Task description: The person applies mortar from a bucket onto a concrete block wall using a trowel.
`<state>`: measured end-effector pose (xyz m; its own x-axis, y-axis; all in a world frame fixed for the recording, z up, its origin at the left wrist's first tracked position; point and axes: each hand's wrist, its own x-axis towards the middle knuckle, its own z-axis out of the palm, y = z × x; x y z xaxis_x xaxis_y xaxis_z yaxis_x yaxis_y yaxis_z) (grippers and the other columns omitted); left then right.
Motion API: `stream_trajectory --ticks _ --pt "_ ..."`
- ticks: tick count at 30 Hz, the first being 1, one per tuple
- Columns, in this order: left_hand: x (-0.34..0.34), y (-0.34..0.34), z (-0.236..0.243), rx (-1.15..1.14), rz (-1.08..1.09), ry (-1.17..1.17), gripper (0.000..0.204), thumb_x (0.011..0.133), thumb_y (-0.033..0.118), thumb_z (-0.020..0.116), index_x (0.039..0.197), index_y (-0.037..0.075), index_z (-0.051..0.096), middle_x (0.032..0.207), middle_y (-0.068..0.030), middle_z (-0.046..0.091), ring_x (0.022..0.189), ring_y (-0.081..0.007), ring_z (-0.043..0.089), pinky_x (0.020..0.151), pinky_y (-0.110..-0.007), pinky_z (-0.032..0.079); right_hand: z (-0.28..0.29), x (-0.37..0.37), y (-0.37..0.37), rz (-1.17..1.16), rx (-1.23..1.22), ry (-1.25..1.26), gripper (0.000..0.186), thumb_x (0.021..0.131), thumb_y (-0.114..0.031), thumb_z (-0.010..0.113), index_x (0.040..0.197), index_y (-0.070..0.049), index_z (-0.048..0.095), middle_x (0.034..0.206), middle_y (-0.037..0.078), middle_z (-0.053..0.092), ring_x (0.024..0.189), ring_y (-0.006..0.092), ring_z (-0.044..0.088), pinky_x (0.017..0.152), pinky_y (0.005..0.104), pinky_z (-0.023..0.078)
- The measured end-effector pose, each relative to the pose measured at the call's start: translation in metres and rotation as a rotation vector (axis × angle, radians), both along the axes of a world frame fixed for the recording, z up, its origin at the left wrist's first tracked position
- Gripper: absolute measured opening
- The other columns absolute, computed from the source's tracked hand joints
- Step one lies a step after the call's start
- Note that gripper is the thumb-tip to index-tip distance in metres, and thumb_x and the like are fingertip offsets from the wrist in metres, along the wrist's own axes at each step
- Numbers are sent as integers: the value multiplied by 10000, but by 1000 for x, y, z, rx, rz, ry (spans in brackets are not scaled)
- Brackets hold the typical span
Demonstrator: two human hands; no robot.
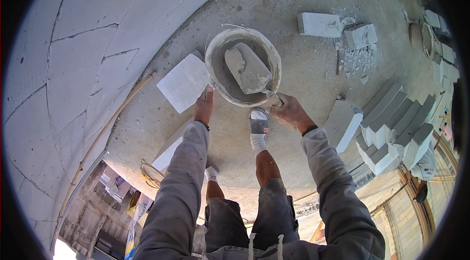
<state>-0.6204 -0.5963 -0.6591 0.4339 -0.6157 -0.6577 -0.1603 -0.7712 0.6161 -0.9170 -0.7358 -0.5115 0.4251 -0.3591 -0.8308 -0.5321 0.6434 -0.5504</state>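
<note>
A round bucket (211, 67) with a mortar-smeared rim stands before me. My right hand (290, 112) is closed round a trowel's handle (274, 98) at the bucket's near right rim. The trowel's blade, over the bucket's mouth, is hidden under a thick grey heap of mortar (248, 70). My left hand (204, 107) is closed at the near right corner of a white block (183, 83), close to the bucket's left rim. What its fingers grip is hard to make out. A thin wire handle arcs over the bucket's far side.
A pale block wall (78, 64) curves along the left, with a long wooden stick (105, 135) against its foot. Stacked blocks (391, 118) stand at the right. Two blocks (319, 24) lie among rubble farther off. Another person (424, 167) is at the right edge.
</note>
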Motion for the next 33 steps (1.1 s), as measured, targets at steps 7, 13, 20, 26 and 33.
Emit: stream_trajectory --ticks 7,13,20,26,33 --pt "-27 55 145 319 -288 -122 721 857 621 408 1002 -48 635 1015 -335 590 1028 -477 545 909 -503 415 154 25 55 -96 -233 -173 223 790 -172 644 905 0 562 728 39 581 621 114 540 576 282 455" --pt "-21 136 291 21 -679 76 654 897 594 366 1171 37 571 1064 -229 626 1028 -393 585 918 -482 412 285 112 173 -125 -270 -391 329 776 -129 591 1055 14 489 742 91 581 557 190 592 496 317 500" --pt "151 338 421 -162 -330 -22 598 889 585 423 1170 89 603 1039 -227 639 1013 -374 594 890 -446 425 438 279 332 -337 -28 -883 360 843 -241 517 1125 -24 461 695 98 536 514 213 557 459 319 472" --pt "323 652 394 358 -157 -553 397 957 224 307 1191 14 550 1174 -213 585 1090 -359 566 945 -434 434 548 405 417 -183 -15 -1097 335 813 -188 590 1085 -47 456 749 101 538 522 216 557 454 340 469" --pt "314 786 355 393 66 -164 412 847 293 593 1132 -2 550 1007 -156 669 894 -294 657 752 -390 516 645 493 435 -23 -330 -1143 331 865 -219 580 1110 -51 434 749 90 536 499 172 544 432 287 458"
